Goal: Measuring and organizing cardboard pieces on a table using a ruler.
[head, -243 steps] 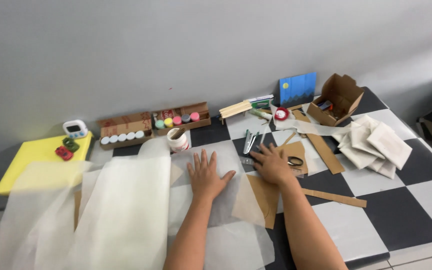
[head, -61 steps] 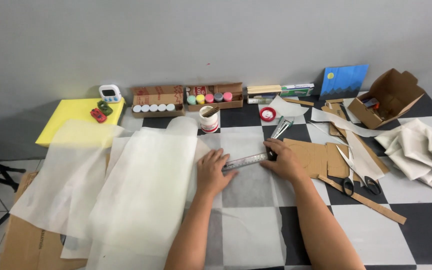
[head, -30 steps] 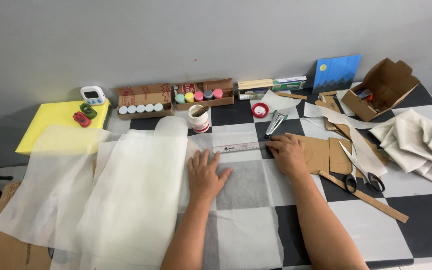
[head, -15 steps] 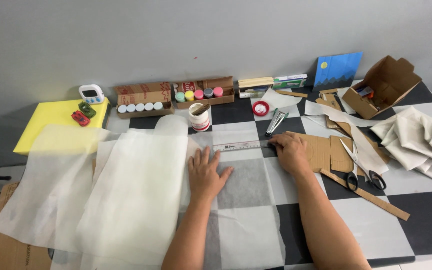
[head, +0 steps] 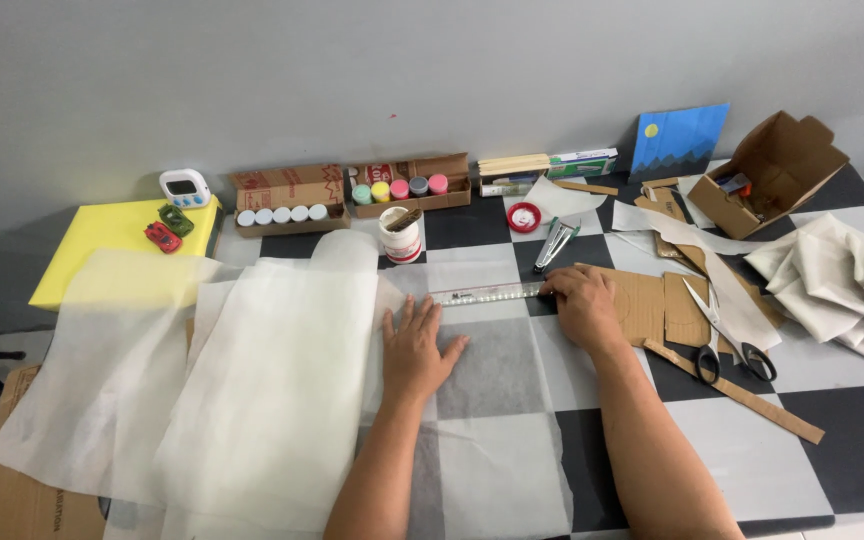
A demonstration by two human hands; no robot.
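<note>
Checkered table: left hand flat, open on tracing paper; right hand pressing ruler end.

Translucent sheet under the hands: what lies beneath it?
Beneath the sheet the black-and-white checkered tabletop shows through, dimmed. The left hand lies flat on it; the right hand touches a clear ruler. What the hands cover cannot be seen.

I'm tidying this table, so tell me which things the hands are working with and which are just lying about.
In use:
left hand flat on tracing paper
right hand on ruler

Lying about:
scissors
paint pots
cup
tape roll
timer
toy cars
open box
</note>
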